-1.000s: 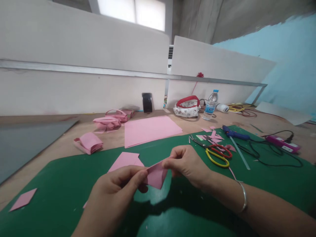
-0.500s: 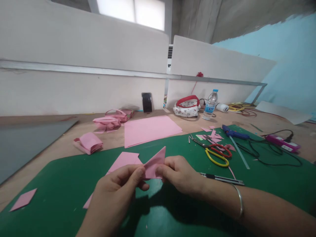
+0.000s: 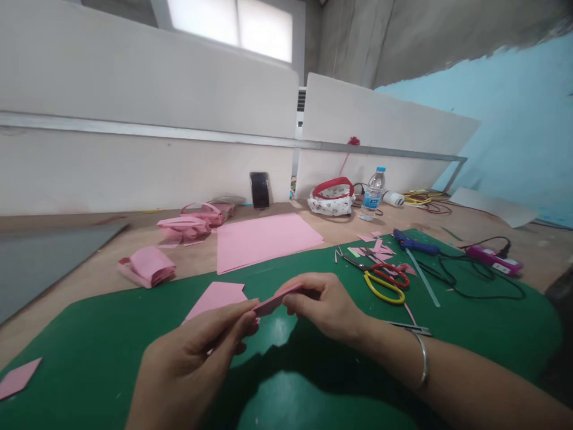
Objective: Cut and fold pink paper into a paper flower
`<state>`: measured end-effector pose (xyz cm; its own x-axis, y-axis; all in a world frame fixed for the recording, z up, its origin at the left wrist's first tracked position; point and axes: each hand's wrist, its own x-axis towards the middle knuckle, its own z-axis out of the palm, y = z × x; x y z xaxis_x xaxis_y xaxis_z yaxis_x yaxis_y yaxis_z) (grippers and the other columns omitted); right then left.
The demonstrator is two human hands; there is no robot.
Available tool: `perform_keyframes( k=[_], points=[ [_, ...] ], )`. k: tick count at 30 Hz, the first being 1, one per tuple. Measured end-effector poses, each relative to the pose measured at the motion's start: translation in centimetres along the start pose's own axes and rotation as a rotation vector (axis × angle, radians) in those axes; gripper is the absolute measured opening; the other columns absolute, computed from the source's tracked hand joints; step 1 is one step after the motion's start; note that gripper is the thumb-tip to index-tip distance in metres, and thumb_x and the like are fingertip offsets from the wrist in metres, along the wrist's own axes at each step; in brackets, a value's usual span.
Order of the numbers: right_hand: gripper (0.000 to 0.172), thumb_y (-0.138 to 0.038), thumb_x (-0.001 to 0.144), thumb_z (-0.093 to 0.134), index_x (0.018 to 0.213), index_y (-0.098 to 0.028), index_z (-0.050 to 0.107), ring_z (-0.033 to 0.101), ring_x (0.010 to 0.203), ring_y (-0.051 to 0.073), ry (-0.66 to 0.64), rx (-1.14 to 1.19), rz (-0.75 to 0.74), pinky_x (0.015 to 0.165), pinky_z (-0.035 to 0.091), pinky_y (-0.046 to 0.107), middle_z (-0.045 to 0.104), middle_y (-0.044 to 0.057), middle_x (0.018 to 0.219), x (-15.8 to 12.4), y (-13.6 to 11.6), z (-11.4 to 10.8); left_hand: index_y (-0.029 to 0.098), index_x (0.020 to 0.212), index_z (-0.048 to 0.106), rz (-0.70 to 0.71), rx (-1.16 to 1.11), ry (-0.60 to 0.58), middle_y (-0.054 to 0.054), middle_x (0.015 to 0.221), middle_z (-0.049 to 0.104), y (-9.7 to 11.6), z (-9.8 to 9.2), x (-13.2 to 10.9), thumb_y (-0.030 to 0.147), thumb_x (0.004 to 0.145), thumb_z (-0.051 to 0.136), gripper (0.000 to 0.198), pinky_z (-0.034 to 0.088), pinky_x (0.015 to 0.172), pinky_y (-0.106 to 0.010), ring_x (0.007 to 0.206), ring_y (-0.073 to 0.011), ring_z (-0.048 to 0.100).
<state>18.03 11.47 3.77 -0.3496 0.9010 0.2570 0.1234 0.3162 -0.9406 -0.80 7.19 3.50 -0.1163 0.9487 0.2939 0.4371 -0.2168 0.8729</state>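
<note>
- Spanning the gap between both hands, a small folded piece of pink paper (image 3: 274, 303) is held in the air above the smooth green mat (image 3: 120, 340); it is turned nearly edge-on, so its full outline cannot be told.
- Its left end is pinched between the thumb and fingers of the bare left hand (image 3: 190, 352).
- Its right end is pinched by the bare right hand (image 3: 331, 307), thumb on the near side; the farther fingers are partly hidden.
- Hardly any weight is to be expected — a light pinch should be enough.
- Moderate stiffness is judged likely: firm along a crease, easily bent across a single layer.
- Little slipping is to be feared from dry paper, but stray creases or torn corners could be caused by squeezing or twisting.
- Hold is best taken near the ends, along the edges — with the flats of the fingers, the middle being left unpressed.
</note>
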Motion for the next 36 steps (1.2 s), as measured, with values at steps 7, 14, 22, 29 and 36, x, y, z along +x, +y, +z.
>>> perform_keyframes(
  k=[7,14,22,29,36],
  points=[
    [0.014,-0.025,0.079,0.064,0.075,-0.014,0.072,0.053,0.057,0.01,-0.014,-0.01,-0.019,0.054,0.043,0.023,0.061,-0.001,0.062,-0.2,-0.4,-0.9,0.03,0.076,0.078,-0.115,-0.139,-0.019,0.005,0.066,0.077,1.2,0.1,0.1,0.045,0.07,0.07,0.018,0.052,0.055,-0.023,0.057,-0.0171,0.069],
    [0.03,-0.036,0.083,0.06,0.066,-0.012,0.069,0.055,0.054,0.01,-0.125,-0.017,0.05,0.052,0.045,0.021,0.063,0.002,0.059,-0.4,-1.0,-1.2,0.032,0.073,0.077,0.076,-0.052,-0.032,0.006,0.06,0.073,0.7,0.2,-0.2,0.038,0.072,0.068,0.011,0.049,0.054,-0.022,0.053,-0.0156,0.064],
    [0.026,-0.023,0.087,0.054,0.066,-0.013,0.066,0.057,0.061,0.012,-0.219,-0.234,0.04,0.058,0.044,0.022,0.062,0.002,0.064,-2.3,-3.0,-2.1,0.029,0.074,0.073,0.073,-0.038,-0.164,0.006,0.054,0.067,0.5,0.2,-0.2,0.04,0.078,0.062,0.016,0.048,0.052,-0.022,0.051,-0.0149,0.062],
    [0.022,-0.011,0.088,0.05,0.102,-0.018,0.066,0.06,0.093,0.023,0.056,-1.118,-0.091,0.078,0.049,0.035,0.065,0.012,0.101,-8.0,0.0,-7.3,0.026,0.096,0.071,0.684,0.31,-0.188,-0.003,0.09,0.074,-1.3,0.5,-0.4,0.028,0.088,0.055,0.018,0.052,0.067,-0.022,0.077,-0.0166,0.069],
    [0.036,-0.003,0.09,0.037,0.102,-0.018,0.067,0.061,0.087,0.022,0.078,-1.266,-0.074,0.076,0.049,0.035,0.065,0.011,0.096,-12.1,2.8,-8.9,0.026,0.093,0.069,0.717,0.437,-0.431,-0.003,0.085,0.072,-1.4,1.7,-1.7,0.033,0.091,0.049,0.021,0.054,0.067,-0.023,0.075,-0.0173,0.069]
  ],
)
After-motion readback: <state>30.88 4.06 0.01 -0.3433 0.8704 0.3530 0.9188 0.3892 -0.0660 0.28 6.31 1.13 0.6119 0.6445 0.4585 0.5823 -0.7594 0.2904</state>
